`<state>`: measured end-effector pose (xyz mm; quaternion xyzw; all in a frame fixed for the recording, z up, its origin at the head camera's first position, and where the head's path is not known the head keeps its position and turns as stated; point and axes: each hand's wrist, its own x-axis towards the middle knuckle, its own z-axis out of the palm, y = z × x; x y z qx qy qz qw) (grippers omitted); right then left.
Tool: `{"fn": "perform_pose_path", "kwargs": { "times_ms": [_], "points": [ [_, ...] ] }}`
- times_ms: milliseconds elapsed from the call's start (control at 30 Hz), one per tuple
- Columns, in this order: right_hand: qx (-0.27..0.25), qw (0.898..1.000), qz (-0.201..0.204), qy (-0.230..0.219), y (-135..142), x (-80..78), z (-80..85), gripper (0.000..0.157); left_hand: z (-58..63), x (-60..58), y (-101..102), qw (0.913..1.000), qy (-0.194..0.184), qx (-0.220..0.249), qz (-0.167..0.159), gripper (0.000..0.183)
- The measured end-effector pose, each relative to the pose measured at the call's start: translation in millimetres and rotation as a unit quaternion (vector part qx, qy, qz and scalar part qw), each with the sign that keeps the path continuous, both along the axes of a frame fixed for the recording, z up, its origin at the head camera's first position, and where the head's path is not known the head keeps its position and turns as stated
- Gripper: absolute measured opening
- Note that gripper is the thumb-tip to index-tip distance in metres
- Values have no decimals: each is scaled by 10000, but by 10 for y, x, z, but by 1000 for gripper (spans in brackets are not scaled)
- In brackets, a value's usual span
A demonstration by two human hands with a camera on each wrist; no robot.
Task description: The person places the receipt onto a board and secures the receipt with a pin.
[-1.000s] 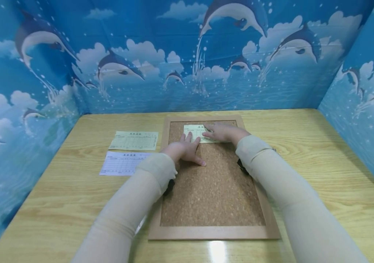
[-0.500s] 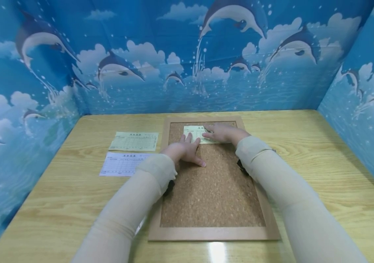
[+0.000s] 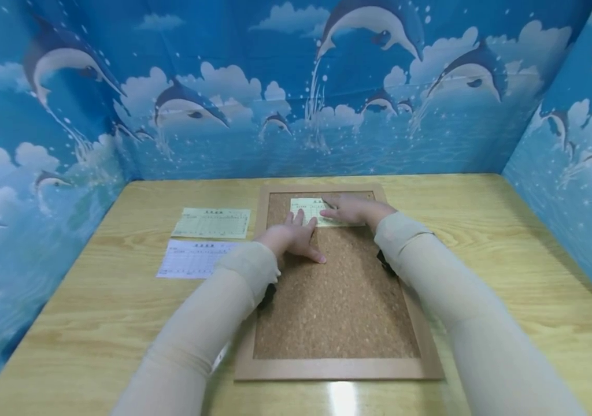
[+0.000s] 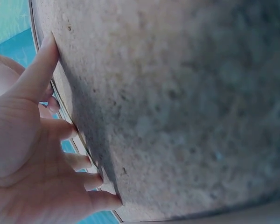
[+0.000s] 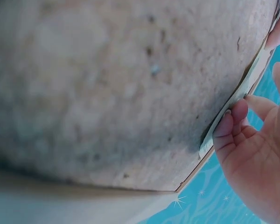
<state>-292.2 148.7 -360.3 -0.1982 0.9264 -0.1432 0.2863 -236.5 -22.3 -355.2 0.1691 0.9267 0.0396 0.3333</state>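
My left hand (image 3: pixel 296 237) spreads over the upper left of a cork board (image 3: pixel 345 300), fingertips on the lower edge of a pale green printed form (image 3: pixel 303 203). Its thumb tip touches bare cork, and the fingers look fairly straight in the left wrist view. Across the form's right half lies my right hand (image 3: pixel 350 209), hiding that part of it. In the right wrist view the right hand (image 5: pixel 259 149) has its fingertips against the thin paper edge (image 5: pixel 228 105), some fingers bent. No other thing shows in its fingers.
To the left of the board, a second green form (image 3: pixel 213 223) lies above a pale violet form (image 3: pixel 192 259) on the wood-grain table (image 3: pixel 93 312). The violet form is partly hidden by the left sleeve. Dolphin-print cloth (image 3: pixel 254 156) stands behind and at both sides.
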Motion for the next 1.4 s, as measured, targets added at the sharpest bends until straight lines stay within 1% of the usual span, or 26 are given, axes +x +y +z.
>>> {"fn": "perform_pose_path", "kwargs": {
  "times_ms": [100, 267, 567, 867, 1133, 1233, 1400],
  "points": [
    [-110, 9999, 29, 16, 3, -2, -9, 66, 4, -2, 1, 10000, 16, -12, -16, 104],
    [-125, 9999, 45, 65, 11, -3, -27, 66, -3, -2, 4, 10000, 0, 6, -22, 104],
    [19, 9998, -156, -136, 19, -15, 5, 65, 16, 3, 15, 10000, -44, -26, -7, 104],
    [25, 10000, -6, -34, 6, -55, -10, 65, 10, -11, 7, 10000, -31, -21, 30, 104],
    [41, 10000, 42, -18, -12, -55, -6, 65, -4, -15, -6, 10000, -46, -14, 62, 104],
    [-4, 10000, 5, -68, -10, -46, 1, 65, -2, -13, -9, 10000, -39, -11, 50, 105],
    [-222, 9995, -76, -190, 11, -22, 21, 67, 16, -8, -11, 10000, -30, -12, 22, 105]
  ]
}}
